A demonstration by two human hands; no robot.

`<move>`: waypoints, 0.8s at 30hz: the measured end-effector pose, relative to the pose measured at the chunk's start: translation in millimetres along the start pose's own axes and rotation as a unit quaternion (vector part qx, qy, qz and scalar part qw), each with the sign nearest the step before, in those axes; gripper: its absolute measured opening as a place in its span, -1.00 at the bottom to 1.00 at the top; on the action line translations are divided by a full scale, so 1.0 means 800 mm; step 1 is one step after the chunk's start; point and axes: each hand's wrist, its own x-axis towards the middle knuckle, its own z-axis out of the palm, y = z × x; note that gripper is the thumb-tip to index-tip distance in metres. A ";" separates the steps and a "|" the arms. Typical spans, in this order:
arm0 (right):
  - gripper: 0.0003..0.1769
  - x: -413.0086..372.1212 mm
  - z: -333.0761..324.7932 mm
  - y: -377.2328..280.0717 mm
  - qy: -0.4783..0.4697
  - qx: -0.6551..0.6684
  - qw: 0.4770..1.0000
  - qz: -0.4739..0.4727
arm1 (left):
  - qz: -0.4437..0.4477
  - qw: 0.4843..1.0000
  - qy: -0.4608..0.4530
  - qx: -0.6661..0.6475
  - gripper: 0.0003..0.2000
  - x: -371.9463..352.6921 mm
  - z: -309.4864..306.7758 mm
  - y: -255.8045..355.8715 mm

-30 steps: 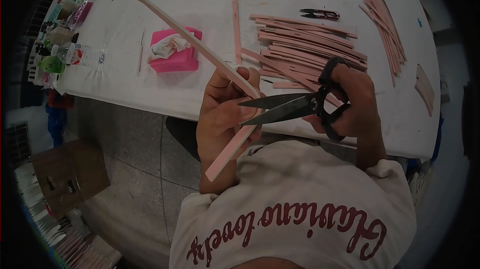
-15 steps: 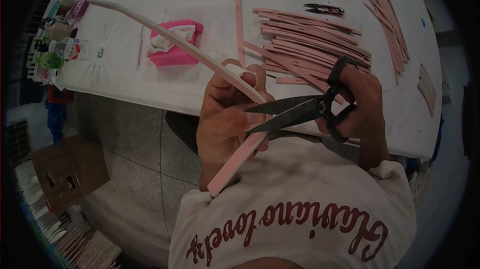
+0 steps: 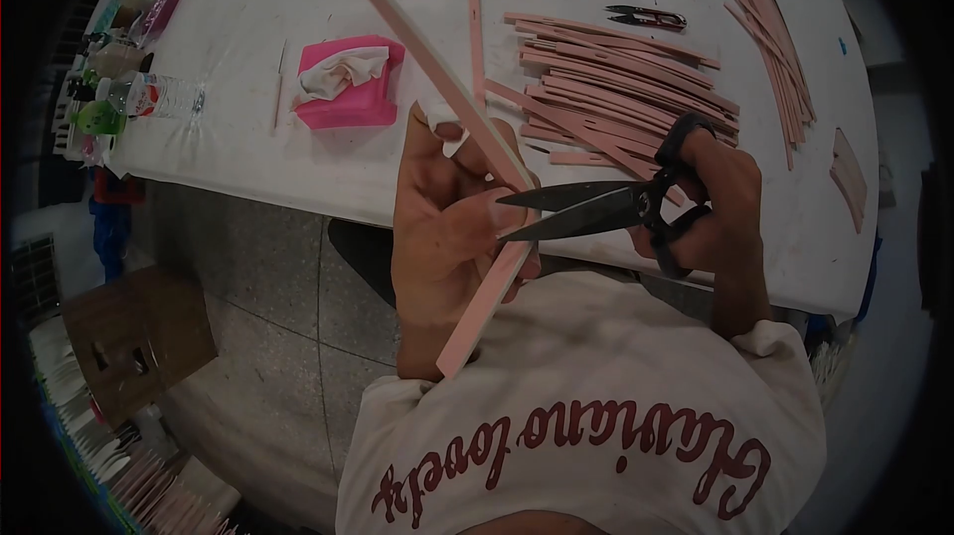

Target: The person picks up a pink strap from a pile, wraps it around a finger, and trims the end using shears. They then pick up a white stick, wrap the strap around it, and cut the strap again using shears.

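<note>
My left hand (image 3: 437, 227) pinches a long pink strip with a pale edge (image 3: 417, 53), bent where the fingers grip it. Its short end points down toward my shirt, while the long end reaches up past the top of the view. White wrapping covers one fingertip of this hand. In my right hand (image 3: 711, 197) are black scissors (image 3: 586, 209), fingers through the handles. Their blades, slightly apart, overlap the strip beside my left thumb. Just beyond, a pile of similar pink strips (image 3: 626, 88) lies on the white table (image 3: 238, 157).
A pink tissue box (image 3: 348, 113) stands left of the pile, with a plastic bottle (image 3: 149, 98) farther left. Thread snips (image 3: 646, 17) lie behind the pile. More strips (image 3: 775, 63) rest at the right. A cardboard box (image 3: 139, 326) sits below the table's left side.
The strip's long end has swung up and to the right, and its lower end has shifted slightly right. The scissor blades have closed a little.
</note>
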 end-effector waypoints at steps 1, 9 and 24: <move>-0.56 -0.001 0.001 0.000 -0.005 0.018 1.000 0.019 | 0.001 1.000 -0.001 0.001 -0.69 -0.001 -0.003 0.000; -0.53 -0.006 0.009 0.001 0.014 0.043 0.998 0.038 | 0.026 0.996 -0.034 0.076 -0.87 0.002 -0.008 -0.006; -0.52 -0.006 0.011 -0.001 0.015 0.056 0.997 0.052 | 0.086 0.996 0.017 0.021 -0.88 0.006 -0.004 -0.014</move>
